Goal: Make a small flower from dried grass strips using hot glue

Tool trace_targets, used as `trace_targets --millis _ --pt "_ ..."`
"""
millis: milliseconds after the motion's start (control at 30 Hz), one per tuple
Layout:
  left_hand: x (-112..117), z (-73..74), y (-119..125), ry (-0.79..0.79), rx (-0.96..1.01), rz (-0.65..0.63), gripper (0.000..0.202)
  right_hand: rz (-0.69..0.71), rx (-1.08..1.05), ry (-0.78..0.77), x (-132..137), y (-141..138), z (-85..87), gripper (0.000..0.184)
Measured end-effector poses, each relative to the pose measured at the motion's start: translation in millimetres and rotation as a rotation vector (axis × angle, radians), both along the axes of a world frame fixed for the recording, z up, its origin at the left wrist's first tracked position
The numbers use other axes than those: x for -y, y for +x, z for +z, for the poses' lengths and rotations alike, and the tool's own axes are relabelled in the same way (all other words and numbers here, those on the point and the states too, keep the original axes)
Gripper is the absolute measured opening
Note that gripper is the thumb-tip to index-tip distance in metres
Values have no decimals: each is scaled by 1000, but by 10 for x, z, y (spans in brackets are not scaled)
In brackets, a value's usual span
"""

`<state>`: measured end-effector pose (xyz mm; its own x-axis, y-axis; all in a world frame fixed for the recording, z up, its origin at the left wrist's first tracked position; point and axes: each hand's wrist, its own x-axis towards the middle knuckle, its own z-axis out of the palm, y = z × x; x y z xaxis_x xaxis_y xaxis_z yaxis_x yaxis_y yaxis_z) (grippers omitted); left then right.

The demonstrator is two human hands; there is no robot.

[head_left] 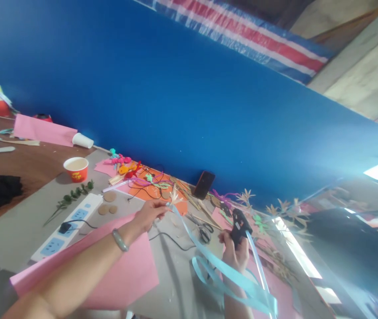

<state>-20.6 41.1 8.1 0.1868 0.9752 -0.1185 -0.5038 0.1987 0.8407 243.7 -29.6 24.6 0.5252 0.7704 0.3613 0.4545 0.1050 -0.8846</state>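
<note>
My left hand, with a bangle on its wrist, pinches a pale straw-like flower together with the end of a light blue ribbon. From those fingers the ribbon runs down to the right and loops across my right forearm. A black hot glue gun is gripped in my right hand; a long clear glue stick sticks out of its back. Between the hands lie scissors on the grey table. Under my left forearm is a pink paper sheet.
A white power strip with a black plug lies left, near a leafy sprig and a red-and-white paper cup. Wooden discs, craft bits on orange paper and a phone line the blue panel.
</note>
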Motion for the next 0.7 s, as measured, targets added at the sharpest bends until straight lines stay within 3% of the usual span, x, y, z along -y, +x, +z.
trace_targets --millis 100,233,400,533,700 --pt "-8 -11 -3 -1 12 8 27 -10 183 -108 -24 -34 -44 29" --pt "-20 11 -22 -25 37 27 29 12 500 -199 -107 36 -53 49" --pt "-46 50 -56 -53 94 51 28 -290 918 -185 -186 247 -2 49" --pt "-57 25 -76 -50 122 39 26 -498 984 -152 -158 427 110 52" --pt "-41 20 -87 -43 114 42 24 -674 832 -173 -59 745 292 55"
